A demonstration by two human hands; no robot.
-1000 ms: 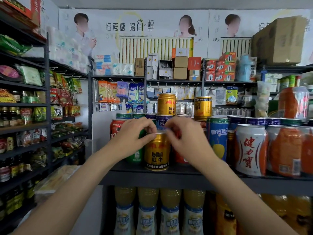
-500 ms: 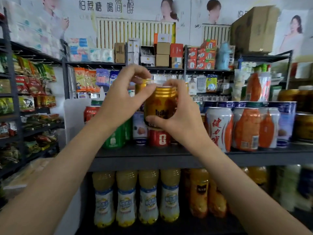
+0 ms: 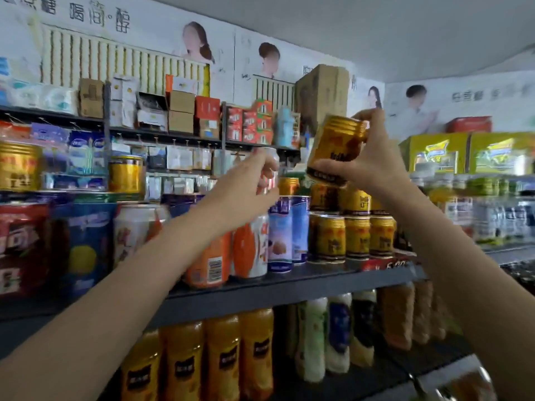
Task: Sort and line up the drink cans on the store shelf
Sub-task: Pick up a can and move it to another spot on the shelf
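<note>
My right hand (image 3: 373, 157) grips a gold Red Bull can (image 3: 333, 151), tilted, in the air above a stacked group of matching gold cans (image 3: 344, 224) at the right end of the dark shelf (image 3: 260, 296). My left hand (image 3: 249, 183) hovers just left of it, fingers apart and holding nothing, in front of the orange-and-white cans (image 3: 249, 250) and blue-purple cans (image 3: 286, 233). Further left stand a white can (image 3: 136, 227), a blue can with a yellow fruit (image 3: 84, 247) and a red can (image 3: 20, 247). Two more gold cans (image 3: 126, 175) sit on top of the left cans.
Orange juice bottles (image 3: 199, 360) and other bottles (image 3: 338, 334) fill the shelf below. Behind are racks of boxes (image 3: 182, 111), a large carton (image 3: 321, 94) and hanging packets. Yellow cartons (image 3: 434, 154) and water bottles (image 3: 492, 215) stand at the right.
The gold can was lifted off the left part of the shelf with both hands and carried right. My left hand has let go; only my right hand holds it now. My view swung right.
</note>
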